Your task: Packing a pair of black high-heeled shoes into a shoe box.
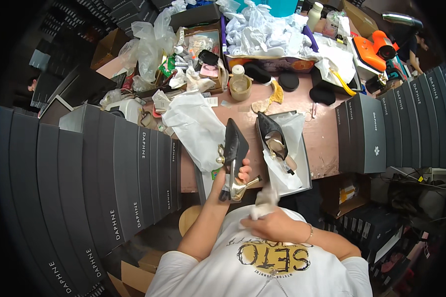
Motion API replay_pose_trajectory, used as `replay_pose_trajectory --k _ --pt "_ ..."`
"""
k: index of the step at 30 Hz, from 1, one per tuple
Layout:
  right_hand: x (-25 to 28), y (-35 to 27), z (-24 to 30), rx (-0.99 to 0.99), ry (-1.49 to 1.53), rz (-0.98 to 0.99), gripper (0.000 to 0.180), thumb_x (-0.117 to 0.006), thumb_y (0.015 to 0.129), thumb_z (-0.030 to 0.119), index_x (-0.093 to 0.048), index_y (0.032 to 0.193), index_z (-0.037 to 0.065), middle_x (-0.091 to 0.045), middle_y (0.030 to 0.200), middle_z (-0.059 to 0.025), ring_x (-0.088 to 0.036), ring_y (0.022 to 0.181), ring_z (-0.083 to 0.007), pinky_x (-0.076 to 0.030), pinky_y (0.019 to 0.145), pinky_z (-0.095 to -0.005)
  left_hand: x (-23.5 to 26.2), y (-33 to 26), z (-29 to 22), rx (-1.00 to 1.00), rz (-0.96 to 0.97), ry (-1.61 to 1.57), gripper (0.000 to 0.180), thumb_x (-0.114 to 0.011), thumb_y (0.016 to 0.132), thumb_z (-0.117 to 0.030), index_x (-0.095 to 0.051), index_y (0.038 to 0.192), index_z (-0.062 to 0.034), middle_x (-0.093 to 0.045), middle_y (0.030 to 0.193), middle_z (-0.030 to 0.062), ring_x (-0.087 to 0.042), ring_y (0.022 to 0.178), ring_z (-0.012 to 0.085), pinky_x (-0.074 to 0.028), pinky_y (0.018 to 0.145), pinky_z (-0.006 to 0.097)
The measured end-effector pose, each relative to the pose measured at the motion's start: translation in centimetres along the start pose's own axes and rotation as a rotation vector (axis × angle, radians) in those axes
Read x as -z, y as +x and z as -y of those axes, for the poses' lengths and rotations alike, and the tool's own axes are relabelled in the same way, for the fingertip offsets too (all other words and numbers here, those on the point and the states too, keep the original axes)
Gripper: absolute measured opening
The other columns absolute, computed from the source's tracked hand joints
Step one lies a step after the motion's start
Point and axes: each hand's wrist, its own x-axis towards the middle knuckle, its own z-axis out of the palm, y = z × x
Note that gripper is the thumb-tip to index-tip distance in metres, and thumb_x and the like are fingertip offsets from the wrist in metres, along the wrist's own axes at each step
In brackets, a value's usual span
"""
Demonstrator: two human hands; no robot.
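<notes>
My left hand [244, 170] is wrapped round a black pointed high-heeled shoe [236, 143], held toe away from me, with pearl trim on its side and a gold heel. In front of my chest, my right hand [275, 225] is closed on a whitish cloth [265, 204], partly smeared by motion and apart from the shoe. A matching black shoe [271, 129] lies on white tissue in an open grey shoebox [308, 174] to the right. Its pearl trim shows. White tissue paper [195, 126] spreads over the table left of the held shoe.
Stacks of dark grey shoeboxes [129, 168] line the left, with more boxes [374, 131] at the right. On the pink table [324, 143], a tape roll [240, 88], black round pads [288, 81] and a bin of crumpled white paper [267, 29] stand toward the back.
</notes>
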Motion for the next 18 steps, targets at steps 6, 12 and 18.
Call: replay_pose_trajectory --k 6,12,18 --pt "4.5 0.6 -0.7 -0.362 0.17 -0.508 0.044 -0.063 0.08 -0.001 -0.055 0.123 0.005 -0.057 0.082 -0.0117 -0.059 0.068 -0.0209 -0.049 0.064 -0.0324 -1.0 0.5 -1.2 0.041 0.0 -0.018 0.04 -0.046 0.095 -0.018 -0.042 0.127 0.0062 -0.05 0.101 0.0165 -0.049 0.077 0.0199 -0.051 0.063 0.029" --pt "5.4 2.9 -1.8 -0.205 0.095 -0.335 0.031 -0.064 0.085 0.006 -0.058 0.115 0.005 -0.063 0.093 -0.0121 -0.062 0.078 -0.0209 -0.049 0.069 -0.0285 -1.4 -1.0 1.0 -0.09 -0.158 0.415 0.035 -0.044 0.097 -0.021 -0.046 0.124 0.0014 -0.053 0.102 0.0169 -0.057 0.08 0.0198 -0.055 0.068 0.03" --pt "6.6 2.2 -2.3 -0.424 1.044 -0.364 0.017 -0.057 0.094 0.013 -0.059 0.106 0.001 -0.063 0.094 -0.0019 -0.058 0.082 -0.0084 -0.048 0.071 -0.0233 -3.5 -5.6 -1.4 -0.69 0.18 1.811 0.087 -0.052 0.088 -0.058 -0.027 0.143 0.0036 -0.034 0.146 0.0174 -0.031 0.136 0.0261 -0.02 0.112 0.036"
